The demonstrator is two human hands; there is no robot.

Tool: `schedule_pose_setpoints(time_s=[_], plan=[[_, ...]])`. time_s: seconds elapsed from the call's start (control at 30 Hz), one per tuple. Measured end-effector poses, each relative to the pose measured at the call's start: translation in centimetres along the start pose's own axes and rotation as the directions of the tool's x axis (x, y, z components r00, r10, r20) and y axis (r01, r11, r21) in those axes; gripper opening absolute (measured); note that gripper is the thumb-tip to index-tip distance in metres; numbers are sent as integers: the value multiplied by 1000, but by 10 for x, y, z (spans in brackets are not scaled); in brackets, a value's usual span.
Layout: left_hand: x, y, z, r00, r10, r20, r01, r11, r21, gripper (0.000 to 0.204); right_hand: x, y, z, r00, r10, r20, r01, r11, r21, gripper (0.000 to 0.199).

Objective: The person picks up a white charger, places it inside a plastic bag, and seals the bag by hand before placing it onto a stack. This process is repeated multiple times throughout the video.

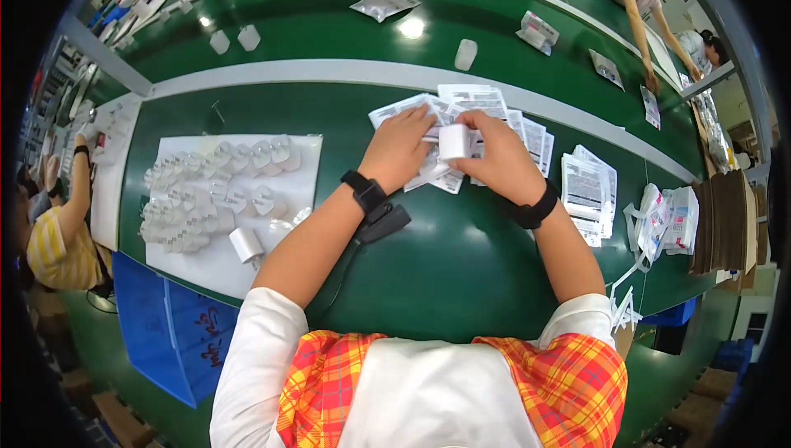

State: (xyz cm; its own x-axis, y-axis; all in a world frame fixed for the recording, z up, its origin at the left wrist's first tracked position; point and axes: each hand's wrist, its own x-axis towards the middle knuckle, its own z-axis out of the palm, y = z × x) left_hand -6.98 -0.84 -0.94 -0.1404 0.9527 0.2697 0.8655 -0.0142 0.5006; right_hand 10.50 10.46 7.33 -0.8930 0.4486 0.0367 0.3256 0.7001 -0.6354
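Observation:
My right hand [504, 159] pinches a white, rounded block that looks like a power adapter [454, 142] between thumb and fingers. Under both hands is a loose, fanned pile of printed leaflets [486, 99]. My left hand [399, 148] rests on the pile's left side with its fingers stretched out over the sheets, its thumb close to the adapter. To the left, a white sheet [288, 151] carries rows of similar clear-covered adapters [185, 209], with one white adapter [245, 244] lying at its near edge.
More leaflets [587, 192] lie to the right, near plastic bags [663, 221] and upright brown cardboard [725, 221]. Beyond a pale rail [329, 71], a green belt [329, 32] carries bagged items. A blue bin [169, 316] stands below left. Other people work at the far right and left.

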Motion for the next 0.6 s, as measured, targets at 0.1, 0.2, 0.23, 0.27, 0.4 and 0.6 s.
schedule_pose_setpoints(time_s=[0.1, 0.2, 0.23, 0.27, 0.4, 0.6], plan=[[10, -10, -5, 997, -77, -1, 75, 971, -226, 48, -10, 1, 22, 975, -220, -25, 216, 969, -120, 59], [7, -4, -7, 991, -106, 85, 129, 927, -353, 52, -9, 2, 42, 971, -218, -99, 202, 968, -146, 56], [2, 2, -7, 992, -102, 77, 117, 970, -215, 55, -2, 2, 49, 980, -120, -159, 105, 989, -100, 54], [-2, 9, -6, 993, -97, 68, 102, 992, -71, 58, 3, 2, 53, 977, -21, -213, 10, 999, -48, 53], [-15, 22, -4, 994, -105, 9, 103, 987, 125, 68, 14, 9, 51, 973, -203, -114, 204, 979, -6, 48], [-18, 37, -20, 990, -134, 51, 118, 965, 233, 71, 37, 23, 34, 997, 44, 70, -52, 992, 111, 30]])
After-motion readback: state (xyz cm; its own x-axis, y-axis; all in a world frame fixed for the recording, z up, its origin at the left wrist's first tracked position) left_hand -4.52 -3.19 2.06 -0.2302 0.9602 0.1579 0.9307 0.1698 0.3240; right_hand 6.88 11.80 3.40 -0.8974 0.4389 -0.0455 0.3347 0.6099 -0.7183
